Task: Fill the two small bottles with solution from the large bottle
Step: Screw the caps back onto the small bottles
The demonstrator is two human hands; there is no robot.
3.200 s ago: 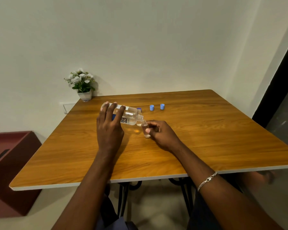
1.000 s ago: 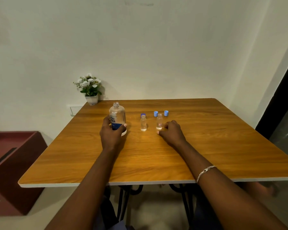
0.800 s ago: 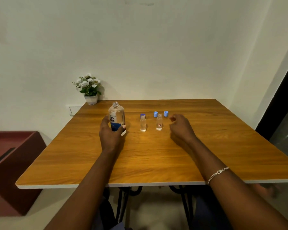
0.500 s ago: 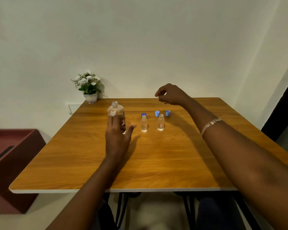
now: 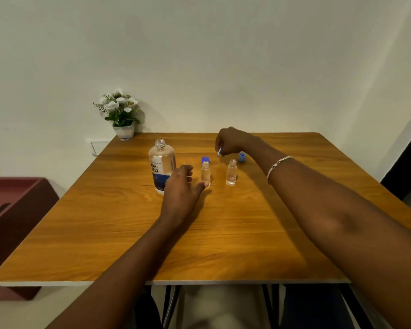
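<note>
Right hand [image 5: 230,141]: reaches over the far half of the table, fingers turned down, pinching a pale blue cap [image 5: 220,151] between thumb and fingertips; the cap is blurred.
Left hand [image 5: 182,189]: released and holding nothing, fingers loosely bent, thumb stretched toward the foot of the left small bottle; whether the thumb touches the glass cannot be told.
Left small bottle [image 5: 205,172]: upright and uncapped, just right of the left hand, between the large bottle and the other small one.
Right small bottle [image 5: 231,173]: upright and uncapped, with a small red-marked label low on its side, standing near the first, below the right hand.
Large bottle [image 5: 161,166]: upright on the table with an open neck and a blue and white label, its lower right side partly hidden by the left hand.
Dark blue cap [image 5: 206,159]: on the table right behind the left small bottle.
Other pale blue cap [image 5: 241,157]: on the table behind the right small bottle, close by the right forearm.
Bracelet [image 5: 278,164]: silver chain on the right wrist.
Table [image 5: 223,236]: wood-grain top with a pale edge.
Potted plant [image 5: 120,115]: white flowers in a white pot at the far left corner, against the wall.
Maroon cabinet [image 5: 14,210]: left of the table, lower down.
</note>
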